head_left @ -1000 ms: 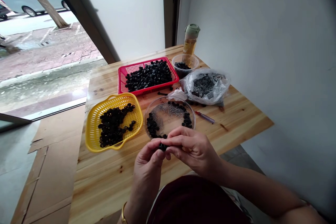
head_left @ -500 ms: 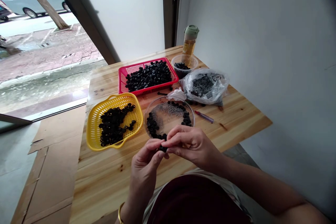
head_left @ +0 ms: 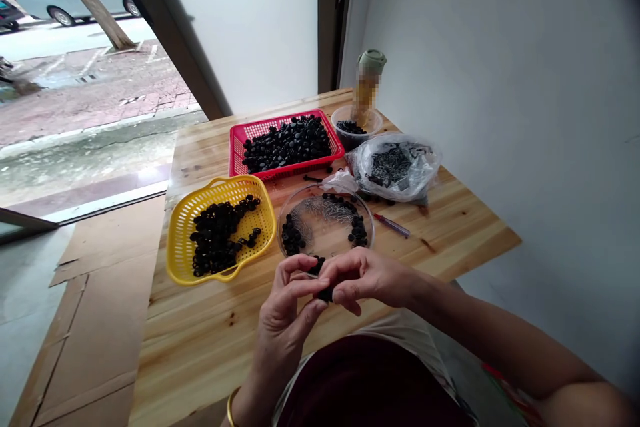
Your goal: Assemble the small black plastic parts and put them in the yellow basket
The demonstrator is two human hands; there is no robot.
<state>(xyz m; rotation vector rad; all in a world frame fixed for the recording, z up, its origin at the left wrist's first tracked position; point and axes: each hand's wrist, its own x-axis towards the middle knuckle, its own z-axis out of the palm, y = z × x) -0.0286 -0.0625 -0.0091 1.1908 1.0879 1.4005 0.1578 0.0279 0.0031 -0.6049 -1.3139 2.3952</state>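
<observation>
Between my fingertips is a small round black part, mostly hidden. My left hand pinches it from the left, and my right hand closes on it from the other side. Just beyond my hands lies a clear round tray, with black round pieces around its edge and many thin, shiny metal bits toward its back. To the left stands a yellow basket with black assembled-looking parts clustered inside.
Behind the tray sits a red basket heaped with black round caps. A clear tub, a drink bottle and a plastic bag of black parts stand at the back right. A red-tipped screwdriver lies right of the tray.
Both hands have shifted slightly right. My left fingers have spread and reach further over the black part, while my right fingers have curled more. The camera view has moved a little.
</observation>
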